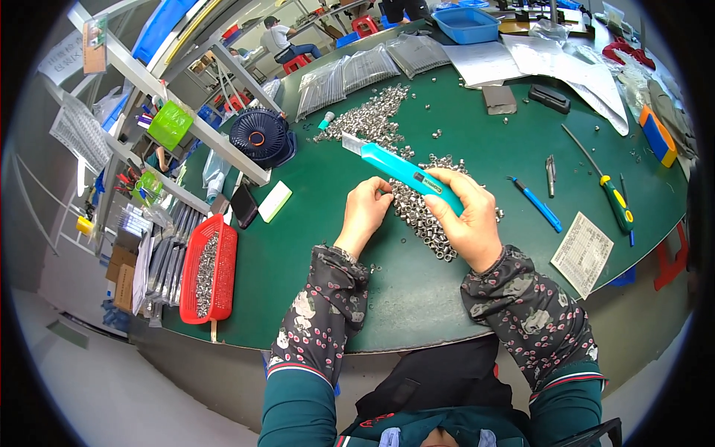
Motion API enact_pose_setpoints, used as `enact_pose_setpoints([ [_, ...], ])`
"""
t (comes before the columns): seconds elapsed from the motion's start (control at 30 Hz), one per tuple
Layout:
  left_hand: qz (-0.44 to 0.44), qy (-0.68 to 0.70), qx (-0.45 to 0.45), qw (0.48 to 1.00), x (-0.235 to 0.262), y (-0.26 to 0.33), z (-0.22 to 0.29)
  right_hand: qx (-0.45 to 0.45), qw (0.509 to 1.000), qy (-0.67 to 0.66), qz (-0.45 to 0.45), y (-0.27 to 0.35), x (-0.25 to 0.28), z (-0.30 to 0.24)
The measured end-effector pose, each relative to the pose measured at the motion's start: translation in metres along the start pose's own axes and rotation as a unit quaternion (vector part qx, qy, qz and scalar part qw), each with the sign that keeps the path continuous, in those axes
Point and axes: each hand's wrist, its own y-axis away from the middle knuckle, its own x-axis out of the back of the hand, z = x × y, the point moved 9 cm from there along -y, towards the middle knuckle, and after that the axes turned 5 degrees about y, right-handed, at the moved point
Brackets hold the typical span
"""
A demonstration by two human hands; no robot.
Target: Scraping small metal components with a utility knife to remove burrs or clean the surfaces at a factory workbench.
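My right hand (473,223) is closed around a turquoise utility knife (395,168), held over the table with its blade pointing to the far left. Beneath it lies a heap of small silver metal rings (430,232). At the left edge of that heap is my left hand (365,212), its fingers curled and thumb and fingertips pressed together. Whatever those fingertips may hold is too small or hidden to make out. Farther off, a second heap of the same metal rings (365,119) spreads over the green table (402,305).
A red basket (229,279) of metal parts stands at the left, near a phone (243,205) and a dark blue fan (259,136). On the right lie a screwdriver (617,203), a blue pen-like tool (538,205) and a printed card (583,255). Bagged parts (369,68) line the far edge.
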Motion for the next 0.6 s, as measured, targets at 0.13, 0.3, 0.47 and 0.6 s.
enact_pose_setpoints([
  [0.13,0.013,0.042,0.001,0.999,0.009,0.005,-0.007,0.019,1.0,0.012,0.0,0.0,-0.001,-0.002],
  [0.3,-0.046,0.657,0.198,0.726,0.013,0.042,-0.031,0.035,0.999,0.031,-0.011,0.003,-0.006,-0.001],
  [0.47,-0.014,0.685,0.179,0.706,0.038,0.067,-0.057,-0.006,0.993,0.053,-0.109,0.011,-0.027,0.005],
  [0.6,0.012,0.692,0.165,0.703,0.047,0.069,-0.071,-0.045,0.973,0.061,-0.22,0.021,-0.046,0.013],
])
